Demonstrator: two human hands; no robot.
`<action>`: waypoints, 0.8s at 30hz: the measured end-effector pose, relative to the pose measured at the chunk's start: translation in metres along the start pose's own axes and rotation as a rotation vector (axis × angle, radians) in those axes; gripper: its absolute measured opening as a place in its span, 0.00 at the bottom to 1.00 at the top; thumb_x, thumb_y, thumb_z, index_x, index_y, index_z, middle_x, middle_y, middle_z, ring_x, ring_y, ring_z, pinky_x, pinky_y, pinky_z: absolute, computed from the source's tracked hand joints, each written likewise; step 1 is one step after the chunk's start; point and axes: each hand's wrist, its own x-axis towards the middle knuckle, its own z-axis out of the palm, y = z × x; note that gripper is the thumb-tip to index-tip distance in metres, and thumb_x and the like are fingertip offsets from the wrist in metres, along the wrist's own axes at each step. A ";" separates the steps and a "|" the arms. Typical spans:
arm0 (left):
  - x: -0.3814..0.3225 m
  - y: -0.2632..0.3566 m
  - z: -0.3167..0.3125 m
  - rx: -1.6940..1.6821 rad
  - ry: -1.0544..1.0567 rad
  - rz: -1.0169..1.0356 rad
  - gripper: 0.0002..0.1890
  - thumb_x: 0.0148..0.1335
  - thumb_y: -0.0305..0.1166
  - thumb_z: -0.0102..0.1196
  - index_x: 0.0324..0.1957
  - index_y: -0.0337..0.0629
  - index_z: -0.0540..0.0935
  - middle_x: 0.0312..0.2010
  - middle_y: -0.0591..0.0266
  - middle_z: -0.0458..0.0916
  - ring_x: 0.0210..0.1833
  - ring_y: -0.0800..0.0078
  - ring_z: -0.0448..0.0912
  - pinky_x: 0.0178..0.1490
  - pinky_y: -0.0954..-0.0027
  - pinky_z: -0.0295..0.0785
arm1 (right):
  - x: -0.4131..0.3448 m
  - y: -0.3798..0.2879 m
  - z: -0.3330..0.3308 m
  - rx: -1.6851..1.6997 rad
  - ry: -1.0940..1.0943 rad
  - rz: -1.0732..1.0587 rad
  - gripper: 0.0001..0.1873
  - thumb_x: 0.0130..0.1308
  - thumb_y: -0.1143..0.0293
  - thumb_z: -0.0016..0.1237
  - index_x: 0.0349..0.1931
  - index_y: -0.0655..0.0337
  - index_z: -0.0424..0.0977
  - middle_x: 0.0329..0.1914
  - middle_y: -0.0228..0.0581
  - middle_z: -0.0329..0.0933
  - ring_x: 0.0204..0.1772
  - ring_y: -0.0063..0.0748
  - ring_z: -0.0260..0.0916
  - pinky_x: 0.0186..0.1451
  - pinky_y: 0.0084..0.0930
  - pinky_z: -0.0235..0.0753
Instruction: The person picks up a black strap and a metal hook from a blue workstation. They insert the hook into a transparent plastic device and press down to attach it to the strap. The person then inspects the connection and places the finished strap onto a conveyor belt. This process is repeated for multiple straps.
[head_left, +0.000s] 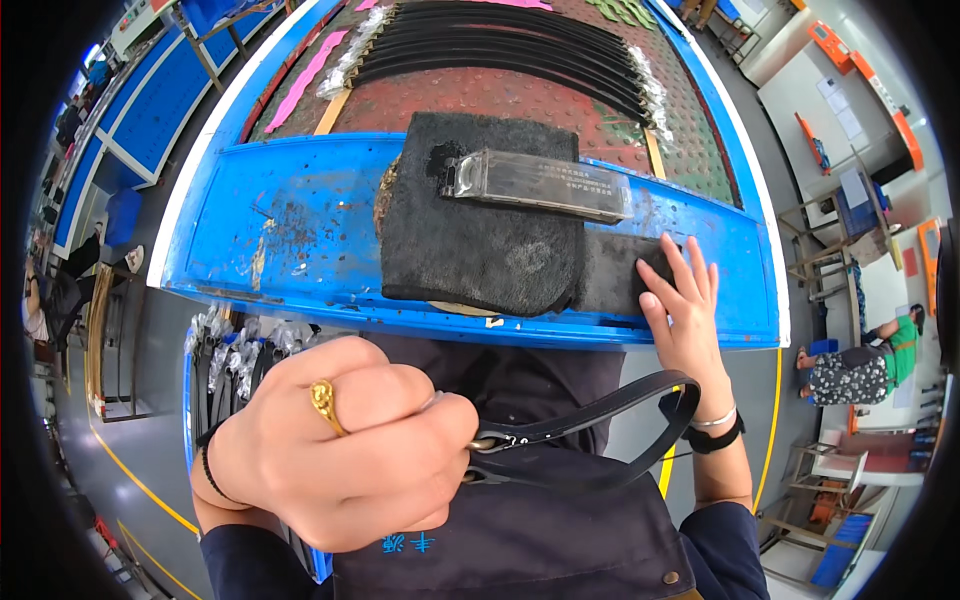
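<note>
My left hand (345, 442), with a gold-coloured ring on one finger, is raised close to the camera and closed on the end of a black strap (600, 420) with metal fittings. The strap curves in a loop towards my right wrist. My right hand (686, 307) lies with fingers spread at the right end of a dark flat pad (615, 270) on the blue bench. Left of it, a black cloth (480, 247) covers a rounded object, whose edge peeks out below. A clear plastic case (547, 184) bearing writing rests on the cloth.
Beyond the blue bench edge (300, 225), a row of black straps (495, 52) with plastic-wrapped ends lies on a studded mat (480, 94). A pink strip (307, 79) lies at its left. More wrapped straps (232, 360) hang below the bench. A person in green (862, 367) is far right.
</note>
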 end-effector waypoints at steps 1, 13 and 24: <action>-0.002 -0.002 0.001 -0.020 0.012 -0.022 0.04 0.35 0.31 0.55 0.17 0.44 0.77 0.26 0.68 0.76 0.26 0.70 0.70 0.24 0.70 0.63 | 0.001 -0.003 -0.003 -0.005 0.012 0.005 0.15 0.61 0.62 0.43 0.43 0.58 0.77 0.64 0.42 0.57 0.70 0.52 0.42 0.67 0.55 0.36; -0.051 -0.023 -0.002 -0.396 0.554 -0.784 0.14 0.54 0.38 0.54 0.26 0.34 0.75 0.30 0.59 0.70 0.29 0.78 0.63 0.32 0.78 0.55 | 0.001 -0.008 -0.005 0.120 -0.012 -0.033 0.12 0.58 0.64 0.48 0.38 0.58 0.78 0.66 0.42 0.55 0.71 0.53 0.39 0.67 0.57 0.33; -0.073 -0.026 -0.024 -0.277 0.842 -0.781 0.09 0.53 0.31 0.52 0.28 0.32 0.75 0.33 0.58 0.69 0.34 0.76 0.64 0.37 0.77 0.58 | 0.083 -0.026 -0.020 0.474 -0.037 -0.140 0.33 0.49 0.65 0.58 0.55 0.64 0.62 0.54 0.50 0.66 0.56 0.47 0.63 0.57 0.30 0.64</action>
